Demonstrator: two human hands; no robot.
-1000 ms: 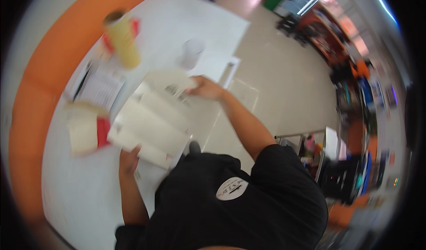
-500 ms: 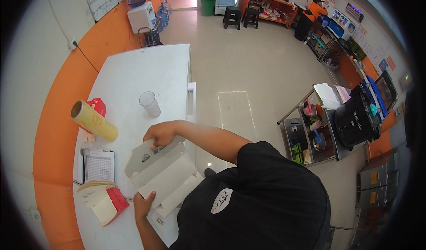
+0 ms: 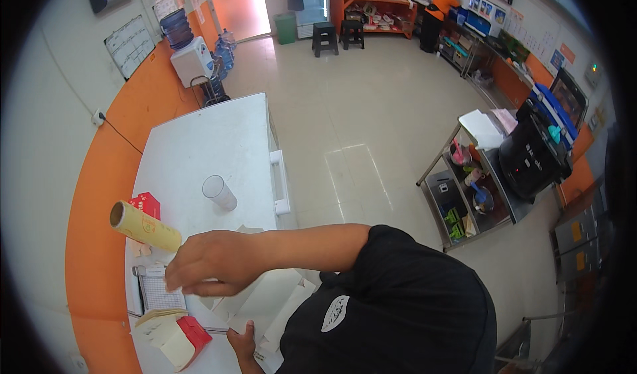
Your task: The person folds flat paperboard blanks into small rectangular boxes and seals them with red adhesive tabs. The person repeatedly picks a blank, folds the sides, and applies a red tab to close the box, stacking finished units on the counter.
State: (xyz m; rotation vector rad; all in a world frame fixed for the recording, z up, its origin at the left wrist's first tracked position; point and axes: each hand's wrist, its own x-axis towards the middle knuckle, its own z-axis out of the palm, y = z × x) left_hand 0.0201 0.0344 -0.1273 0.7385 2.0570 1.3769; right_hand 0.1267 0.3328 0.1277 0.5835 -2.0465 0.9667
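Observation:
An unfolded white cardboard box (image 3: 267,301) with creased flaps lies in front of my body on the white worktop (image 3: 199,138). My left hand (image 3: 244,342) grips its near left edge, thumb on top and the other fingers mostly hidden. Above the box, my right hand (image 3: 215,264) is raised with its fingers loosely stretched and nothing visible in them; it covers part of the cardboard. Below and left of that hand stands a partly folded red and white paper box (image 3: 174,341). A clipboard with a gridded sheet (image 3: 159,289) lies just beyond it.
A yellow roll (image 3: 147,227) leans by a red box (image 3: 146,205) along the left wall. A clear cup (image 3: 220,193) stands mid-worktop. To the right, a metal trolley (image 3: 443,205) bears a black cooker (image 3: 531,158). A person in orange (image 3: 441,6) is at the far right counter.
My right hand has let go of the box's far flap and moved left and up off it. My left hand stays at the box's edge. The view has shifted.

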